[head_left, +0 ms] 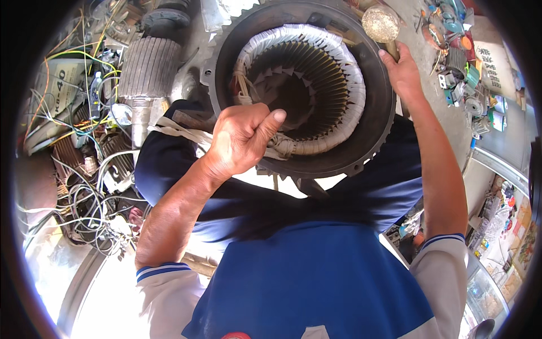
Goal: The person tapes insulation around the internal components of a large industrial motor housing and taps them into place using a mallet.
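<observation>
A large dark motor housing (pixel 379 121) stands between my knees with its round opening facing up. Inside it sits a stator winding (pixel 351 85), its ring of coils wrapped in white tape around a slotted core. My left hand (pixel 240 135) is closed in a fist over the housing's near left rim, thumb on top. What its fingers grip is hidden. A pale cloth strip (pixel 180 131) runs toward that hand from the left. My right hand (pixel 403 73), at the far right rim, is wrapped around the short handle of a mallet (pixel 381 24) with a round, worn, pale head.
On the left lie a grooved cylindrical rotor (pixel 149 68) with a shaft and a heap of tangled wires (pixel 96 192). Motor parts (pixel 477 104) and small items crowd the floor at the right. A glass-fronted case (pixel 485 288) stands at the lower right.
</observation>
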`<state>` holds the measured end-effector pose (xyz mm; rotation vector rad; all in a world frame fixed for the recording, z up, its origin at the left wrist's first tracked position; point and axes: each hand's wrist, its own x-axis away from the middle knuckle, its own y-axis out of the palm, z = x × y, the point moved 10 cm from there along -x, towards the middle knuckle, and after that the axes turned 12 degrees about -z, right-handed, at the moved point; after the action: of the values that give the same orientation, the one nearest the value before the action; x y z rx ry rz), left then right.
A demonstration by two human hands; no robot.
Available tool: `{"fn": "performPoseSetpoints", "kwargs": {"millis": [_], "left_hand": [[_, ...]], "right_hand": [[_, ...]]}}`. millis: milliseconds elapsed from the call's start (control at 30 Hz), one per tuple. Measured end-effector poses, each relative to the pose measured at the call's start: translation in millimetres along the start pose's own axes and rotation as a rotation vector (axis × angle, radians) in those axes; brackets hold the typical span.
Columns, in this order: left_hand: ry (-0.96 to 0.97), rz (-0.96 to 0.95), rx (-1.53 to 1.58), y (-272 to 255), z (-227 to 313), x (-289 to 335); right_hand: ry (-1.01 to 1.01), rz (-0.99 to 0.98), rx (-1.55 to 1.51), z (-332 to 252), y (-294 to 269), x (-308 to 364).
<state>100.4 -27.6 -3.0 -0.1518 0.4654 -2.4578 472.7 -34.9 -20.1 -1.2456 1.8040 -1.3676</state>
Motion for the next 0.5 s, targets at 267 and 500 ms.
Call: {"fn": "performPoseSetpoints", "kwargs": {"millis": [267, 500], "left_hand": [[0.043, 0.023, -0.059, -4, 6, 5], [0.048, 0.074, 0.049, -7, 5, 2]], "right_hand": [[-0.016, -0.315, -0.356, -87, -60, 59], [-0.423, -0.885, 0.22, -169, 37, 169]]}}
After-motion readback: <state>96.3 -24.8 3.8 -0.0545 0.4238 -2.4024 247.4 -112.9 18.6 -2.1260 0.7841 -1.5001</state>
